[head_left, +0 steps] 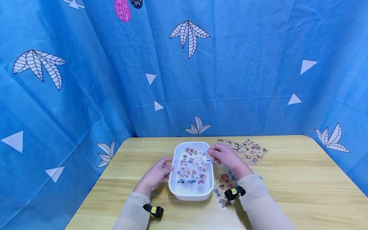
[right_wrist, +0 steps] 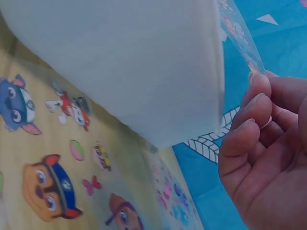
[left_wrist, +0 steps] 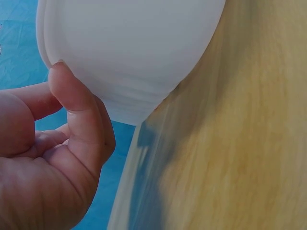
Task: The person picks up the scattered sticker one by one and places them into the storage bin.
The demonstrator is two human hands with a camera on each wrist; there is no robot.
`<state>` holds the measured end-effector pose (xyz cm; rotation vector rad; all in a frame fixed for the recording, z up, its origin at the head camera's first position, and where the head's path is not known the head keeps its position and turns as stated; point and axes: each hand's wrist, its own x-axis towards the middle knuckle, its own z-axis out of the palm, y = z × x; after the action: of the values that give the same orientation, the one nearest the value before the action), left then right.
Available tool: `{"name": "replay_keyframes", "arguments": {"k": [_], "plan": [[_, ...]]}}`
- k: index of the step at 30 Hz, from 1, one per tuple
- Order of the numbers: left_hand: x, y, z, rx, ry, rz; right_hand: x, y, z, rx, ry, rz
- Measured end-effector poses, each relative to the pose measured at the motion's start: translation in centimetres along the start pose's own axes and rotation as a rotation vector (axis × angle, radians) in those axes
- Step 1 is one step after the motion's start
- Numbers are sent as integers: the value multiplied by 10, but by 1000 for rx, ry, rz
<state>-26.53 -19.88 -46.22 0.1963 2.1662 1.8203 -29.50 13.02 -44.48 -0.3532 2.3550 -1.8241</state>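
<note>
A white plastic tub (head_left: 191, 197) with rounded corners is in the middle of the head view. My left hand (head_left: 156, 175) grips its left side, the thumb at the rim and the other fingers against the outer wall. Across the tub's opening spreads a clear sticker sheet (head_left: 189, 171) printed with small cartoon figures. At the tub's right rim, my right hand (head_left: 227, 158) pinches the edge of this sheet between thumb and fingertips. In the right wrist view the pinched sheet (right_wrist: 240, 33) stands out past the tub wall.
Beside the tub, partly under the right forearm, lie clear sticker sheets (head_left: 225, 178) with larger cartoon dogs. Another sticker sheet (head_left: 251, 149) lies at the back right of the wooden table (head_left: 304, 182). A blue patterned curtain (head_left: 241, 64) hangs behind the table.
</note>
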Motion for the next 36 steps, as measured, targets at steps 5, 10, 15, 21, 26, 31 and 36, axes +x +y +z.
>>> {"name": "replay_keyframes", "arguments": {"k": [5, 10, 15, 21, 26, 31, 36], "plan": [[0, 0, 0, 2, 2, -5, -1, 3, 4, -45, 0, 9], [0, 1, 0, 4, 2, 4, -3, -1, 6, -86, -32, 2], [-1, 2, 1, 9, -2, 11, -5, -4, 6, -138, -61, -9], [-1, 2, 2, -1, 5, -2, -6, -3, 8, -200, -73, -52], [-1, 1, 1, -5, 6, -11, -7, -2, 9, -240, -68, -50], [0, 0, 0, -4, 2, -7, -7, -4, 10, -268, -56, -61], [1, 0, 0, 3, 6, -5, -7, -4, 10, -268, -42, -57]]}}
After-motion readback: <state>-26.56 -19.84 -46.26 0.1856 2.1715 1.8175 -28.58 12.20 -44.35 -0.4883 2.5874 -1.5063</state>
